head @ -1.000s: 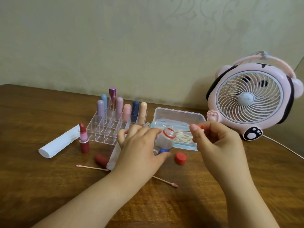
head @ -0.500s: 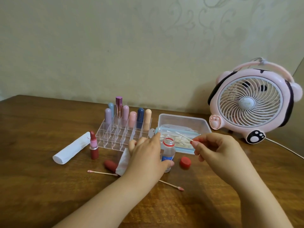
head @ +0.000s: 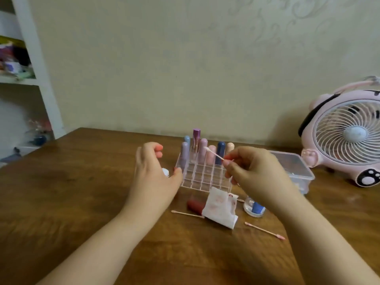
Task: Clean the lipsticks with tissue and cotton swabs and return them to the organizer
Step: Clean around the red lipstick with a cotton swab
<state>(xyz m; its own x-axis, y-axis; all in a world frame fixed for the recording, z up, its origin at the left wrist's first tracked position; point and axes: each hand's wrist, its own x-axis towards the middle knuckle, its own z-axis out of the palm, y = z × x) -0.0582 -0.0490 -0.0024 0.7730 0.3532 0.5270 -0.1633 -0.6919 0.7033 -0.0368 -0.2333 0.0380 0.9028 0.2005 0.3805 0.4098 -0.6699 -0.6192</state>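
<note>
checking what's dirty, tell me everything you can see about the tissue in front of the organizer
The tissue is a white, folded sheet, crumpled and partly standing up on the wooden table, just in front of the clear organizer. Faint pink-red smears mark its face, darker at the upper right edge. Its left edge overlaps a dark red lipstick cap and the end of a pink cotton swab. Neither hand touches it.

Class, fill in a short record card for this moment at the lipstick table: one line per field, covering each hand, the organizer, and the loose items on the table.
Left hand: fingers loosely curled, holding nothing, left of the organizer
Right hand: pinches a cotton swab
Organizer: clear, capped lipsticks upright in back rows, front cells bare
Stained tissue: in front of the organizer
Red cap: lying beside the tissue
Used swabs: two on the table
Small bottle: upright, partly hidden by the right arm
Fan: far right
</note>
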